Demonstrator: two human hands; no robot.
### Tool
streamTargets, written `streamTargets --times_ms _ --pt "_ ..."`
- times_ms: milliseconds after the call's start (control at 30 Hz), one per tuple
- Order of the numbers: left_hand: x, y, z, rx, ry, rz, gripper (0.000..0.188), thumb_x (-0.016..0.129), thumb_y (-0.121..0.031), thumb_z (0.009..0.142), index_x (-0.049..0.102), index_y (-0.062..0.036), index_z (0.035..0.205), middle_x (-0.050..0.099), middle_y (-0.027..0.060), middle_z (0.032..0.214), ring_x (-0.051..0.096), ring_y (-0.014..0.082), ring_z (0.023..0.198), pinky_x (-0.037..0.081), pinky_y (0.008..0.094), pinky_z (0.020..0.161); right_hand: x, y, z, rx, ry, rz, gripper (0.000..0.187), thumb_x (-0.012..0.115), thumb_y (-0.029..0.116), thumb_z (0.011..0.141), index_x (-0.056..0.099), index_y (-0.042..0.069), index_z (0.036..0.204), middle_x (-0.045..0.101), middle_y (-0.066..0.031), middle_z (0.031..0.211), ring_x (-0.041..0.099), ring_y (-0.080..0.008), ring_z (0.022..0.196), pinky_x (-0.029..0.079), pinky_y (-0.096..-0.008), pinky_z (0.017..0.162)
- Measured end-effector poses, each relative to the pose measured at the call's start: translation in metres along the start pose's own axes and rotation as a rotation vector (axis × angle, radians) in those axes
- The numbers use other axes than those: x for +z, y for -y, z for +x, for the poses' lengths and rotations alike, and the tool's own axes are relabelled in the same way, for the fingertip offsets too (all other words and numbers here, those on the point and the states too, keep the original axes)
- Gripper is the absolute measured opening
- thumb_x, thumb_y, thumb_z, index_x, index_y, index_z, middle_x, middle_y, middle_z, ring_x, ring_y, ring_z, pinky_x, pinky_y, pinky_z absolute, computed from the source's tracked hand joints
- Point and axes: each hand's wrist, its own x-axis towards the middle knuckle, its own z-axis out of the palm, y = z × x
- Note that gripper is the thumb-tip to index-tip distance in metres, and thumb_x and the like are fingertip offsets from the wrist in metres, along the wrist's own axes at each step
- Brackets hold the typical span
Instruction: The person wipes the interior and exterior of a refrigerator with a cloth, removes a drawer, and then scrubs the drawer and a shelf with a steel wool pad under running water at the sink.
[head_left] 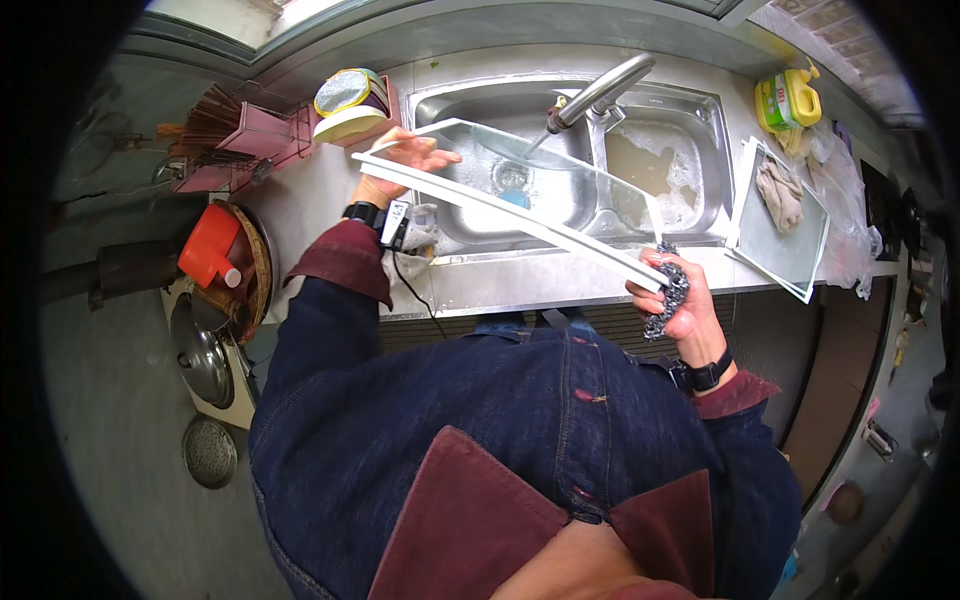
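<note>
A clear glass shelf (570, 190) with a white edge strip (520, 222) is held slanting over the sink, its right end nearer to me. My left hand (408, 160) grips the shelf's left end, fingers reaching along the glass. At the right end, my right hand (690, 300) is closed around a dark silver steel wool scrubber (668, 292), which touches the end of the white strip. The curved metal faucet (605, 85) reaches over the shelf from behind. Part of the right fingers is hidden by the scrubber.
The steel sink (722, 150) has two basins; cloudy, foamy water (650, 170) stands in the right one. Farther right lie another white-edged glass shelf (790, 235) with a cloth (780, 192), and a yellow bottle (788, 100). A pink chopstick holder (255, 130) and red jug (210, 245) stand left.
</note>
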Motion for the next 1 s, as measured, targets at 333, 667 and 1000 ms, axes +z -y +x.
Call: streamTargets --times_ms 333,667,1000 --pt "0.0 0.096 0.028 0.421 -0.119 -0.152 0.102 0.037 -0.082 0.088 0.031 0.0084 0.135 0.016 0.0408 0.156 0.024 0.0597 0.142 0.036 0.0644 0.114 0.019 -0.053 -0.006 -0.257 -0.102 -0.128 0.014 0.055 0.015 0.095 0.055 0.002 0.089 0.05 -0.0076 0.074 0.046 -0.0167 0.058 0.038 -0.0284 0.045" --pt "0.029 0.113 0.049 0.405 -0.404 0.274 0.064 0.061 0.011 0.086 0.02 0.0162 0.135 0.057 0.0422 0.114 0.07 0.0511 0.089 0.063 0.0529 0.083 0.057 -0.109 0.021 -0.351 -0.186 -0.454 0.02 0.059 0.019 0.1 0.06 0.0 0.105 0.059 -0.0083 0.085 0.052 -0.0149 0.06 0.042 -0.0274 0.046" --pt "-0.032 0.075 0.038 0.306 -0.232 0.264 0.105 0.06 0.012 0.086 -0.022 -0.0011 0.15 0.049 0.0515 0.125 0.072 0.0474 0.086 0.06 0.0489 0.084 -0.001 -0.045 0.026 -0.547 -0.49 -0.123 0.048 0.055 0.031 0.103 0.053 -0.002 0.139 0.063 -0.0022 0.081 0.035 -0.0094 0.044 0.034 -0.0239 0.044"
